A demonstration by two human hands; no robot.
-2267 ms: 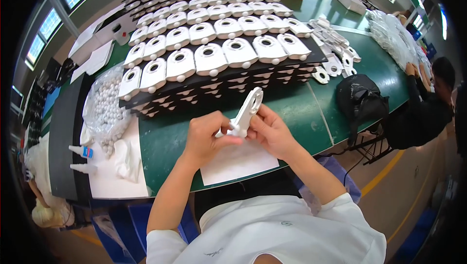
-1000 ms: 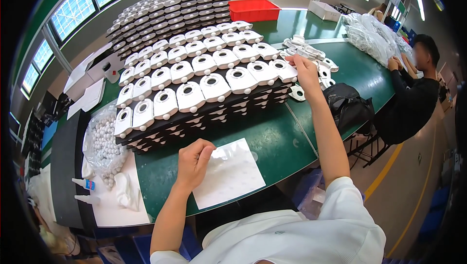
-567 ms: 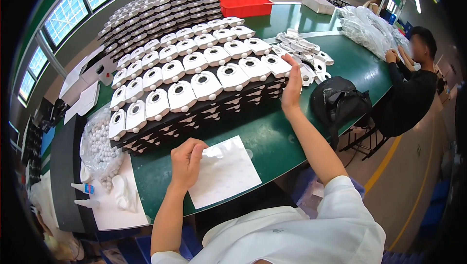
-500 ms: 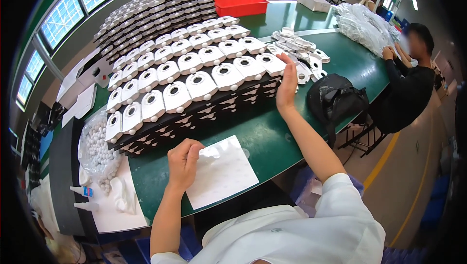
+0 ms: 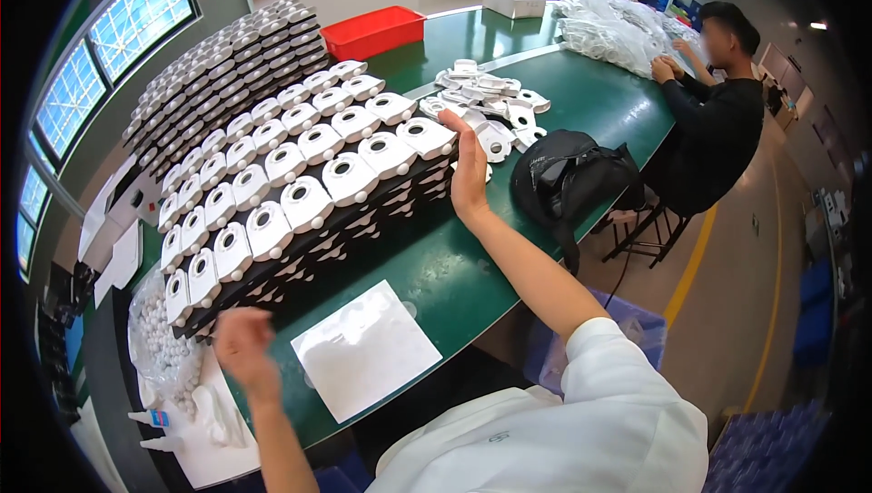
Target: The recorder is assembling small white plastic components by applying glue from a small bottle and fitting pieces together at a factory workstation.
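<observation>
Rows of white arched plastic parts [image 5: 301, 199], each with a round hole and a small white ball at its edge, lie on stacked black trays [image 5: 341, 228] in front of me. My right hand [image 5: 469, 171] is at the right end of this stack, fingers stretched and palm along its side. At the front left corner of the stack is my left hand [image 5: 244, 348], smeared by motion, so its fingers cannot be made out. Between my forearms lies a white sheet [image 5: 366, 350] on the green table [image 5: 472, 282].
Taller tray stacks [image 5: 222, 61] and a red bin [image 5: 372, 32] stand behind. Loose white parts [image 5: 495, 98] and a black bag [image 5: 572, 179] lie right. A bag of white balls [image 5: 163, 329] and small bottles [image 5: 150, 418] sit left. A person [image 5: 713, 120] works beyond.
My left hand has moved left, from beside the white sheet to the stack's front left corner. My right hand stays at the stack's right end. The whole view has turned to the right.
</observation>
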